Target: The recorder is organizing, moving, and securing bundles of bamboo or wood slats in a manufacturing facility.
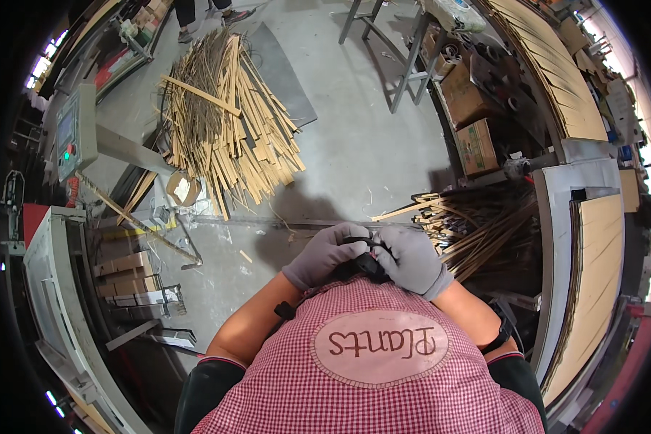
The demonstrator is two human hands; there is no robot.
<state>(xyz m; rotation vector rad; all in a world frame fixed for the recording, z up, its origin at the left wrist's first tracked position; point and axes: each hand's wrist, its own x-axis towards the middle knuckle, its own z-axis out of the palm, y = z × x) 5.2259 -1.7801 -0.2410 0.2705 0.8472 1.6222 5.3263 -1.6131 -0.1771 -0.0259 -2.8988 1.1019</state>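
Note:
In front of my chest, both hands meet in grey gloves with the fingers closed. My left hand [321, 254] pinches a small, soft-looking black thing [369, 267] from one side. From the other side my right hand [414, 260] grips the same thing, its fingertips close to the left ones. A bit of pink or red shows between the fingers. The black thing is partly hidden by the gloves, so its kind cannot be made out. It lies against the top of my red checked apron [282, 354].
A large heap of thin wooden strips [231, 130] lies on the floor ahead, left of centre. Another strip bundle [477, 231] is at right. A control panel [77, 134] stands left, a metal trestle [406, 76] far right. Stacked brown boards [582, 289] flank me. Another person's feet [237, 15] show far off.

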